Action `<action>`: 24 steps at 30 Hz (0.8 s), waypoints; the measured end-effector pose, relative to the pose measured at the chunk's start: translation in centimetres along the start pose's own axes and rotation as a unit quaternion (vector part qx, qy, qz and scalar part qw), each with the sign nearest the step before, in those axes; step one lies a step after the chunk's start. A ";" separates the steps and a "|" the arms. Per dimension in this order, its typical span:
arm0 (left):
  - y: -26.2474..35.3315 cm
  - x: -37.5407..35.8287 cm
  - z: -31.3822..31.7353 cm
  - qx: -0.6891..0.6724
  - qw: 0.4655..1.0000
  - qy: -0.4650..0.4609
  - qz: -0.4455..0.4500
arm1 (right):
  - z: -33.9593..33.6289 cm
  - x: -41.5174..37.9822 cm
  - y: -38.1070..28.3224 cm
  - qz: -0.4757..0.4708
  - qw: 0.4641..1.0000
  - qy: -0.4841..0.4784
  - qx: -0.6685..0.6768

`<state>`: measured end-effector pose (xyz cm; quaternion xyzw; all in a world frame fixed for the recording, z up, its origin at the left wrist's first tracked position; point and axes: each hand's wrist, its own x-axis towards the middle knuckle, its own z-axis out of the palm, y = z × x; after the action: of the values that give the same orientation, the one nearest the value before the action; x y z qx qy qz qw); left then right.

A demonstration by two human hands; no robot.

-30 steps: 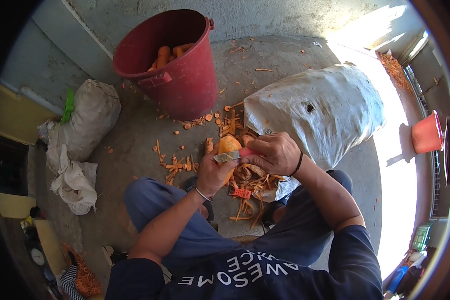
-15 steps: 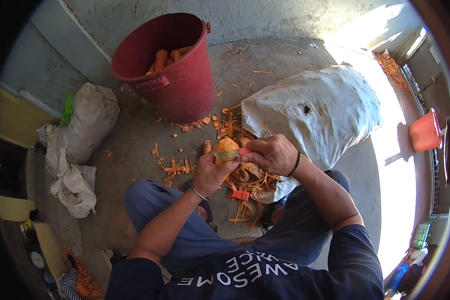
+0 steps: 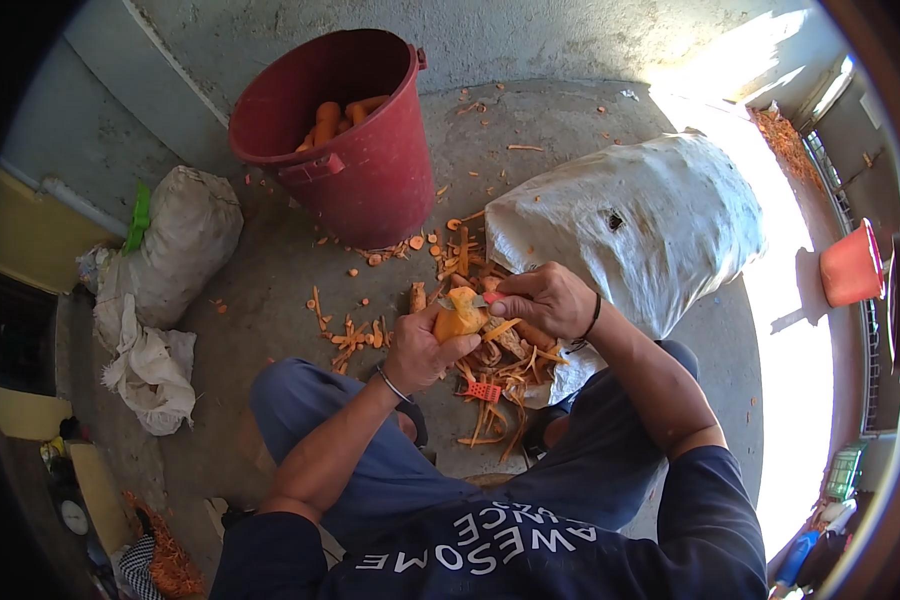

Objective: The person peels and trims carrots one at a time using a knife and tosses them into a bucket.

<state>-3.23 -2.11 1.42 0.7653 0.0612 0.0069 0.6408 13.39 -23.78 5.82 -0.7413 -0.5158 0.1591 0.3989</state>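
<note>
My left hand (image 3: pixel 422 350) grips a thick orange carrot (image 3: pixel 458 314) and holds it over a pile of carrot peelings (image 3: pixel 495 375) on the floor. My right hand (image 3: pixel 542 298) holds a red-handled peeler (image 3: pixel 475 299) with its blade against the far end of the carrot. A strip of peel hangs from the carrot beside the blade.
A dark red bucket (image 3: pixel 370 180) with peeled carrots stands ahead on the concrete floor. A big white sack (image 3: pixel 640 220) lies to the right, smaller sacks (image 3: pixel 170 240) to the left. A small red peeler (image 3: pixel 483 390) lies among the scraps. An orange pot (image 3: pixel 850 265) stands far right.
The peeler has travelled along the carrot towards its far end. My left hand has tilted the carrot, and a new strip of peel has come off.
</note>
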 end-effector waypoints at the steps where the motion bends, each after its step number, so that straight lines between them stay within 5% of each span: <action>1: -0.1 0.1 0.0 -0.040 0.999 -0.007 -0.021 | 0.0 0.3 0.1 0.026 0.999 -0.021 0.016; 6: -0.3 -0.1 0.7 -0.083 0.996 -0.008 -0.044 | 0.4 0.7 1.4 0.021 0.997 -0.031 0.070; 7: -0.5 -0.4 1.3 -0.046 0.997 0.021 0.063 | 0.0 1.0 2.7 0.019 0.997 -0.027 0.068; 8: -0.3 -0.7 1.4 -0.006 0.984 0.045 0.170 | -0.7 1.5 4.1 0.078 0.986 -0.134 -0.058; 9: 0.0 -0.9 0.8 0.001 0.984 0.033 0.174 | -0.9 1.5 5.2 0.139 0.946 -0.232 -0.181; 10: 0.8 -0.7 0.1 -0.055 0.994 0.043 0.088 | -1.0 1.5 5.5 0.134 0.947 -0.224 -0.188; 11: 1.1 -0.9 -0.2 -0.122 0.990 0.070 -0.002 | -0.6 1.4 5.5 0.101 0.978 -0.118 -0.142; 12: 1.1 -1.0 -0.4 -0.131 0.987 0.094 0.000 | 0.4 1.4 5.6 0.063 0.994 -0.022 -0.087; 13: 1.2 -0.9 -1.1 -0.190 0.976 0.099 -0.038 | 2.0 1.7 5.6 0.161 0.986 0.040 -0.021; 16: 0.4 -0.6 -2.0 -0.265 0.953 0.108 -0.097 | 2.0 1.3 0.5 0.198 0.975 0.029 0.100; 17: 0.2 -0.4 -1.9 -0.258 0.957 0.099 -0.093 | 3.1 1.0 0.7 0.124 0.981 0.082 0.126; 18: 0.1 -0.1 -1.7 -0.252 0.960 0.088 -0.088 | 3.0 1.0 0.4 0.129 0.981 0.078 0.123; 20: -0.9 0.1 -1.4 -0.267 0.959 0.071 -0.060 | 2.2 1.1 -1.2 -0.044 0.999 0.022 -0.004; 24: -1.3 -0.1 -1.3 -0.236 0.971 0.035 0.001 | 1.7 1.7 -2.8 -0.081 0.994 -0.005 -0.074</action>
<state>-3.53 -0.64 0.39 0.5915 0.0795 0.0480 0.8009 11.20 -21.11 7.20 -0.7237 -0.5869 0.0911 0.3515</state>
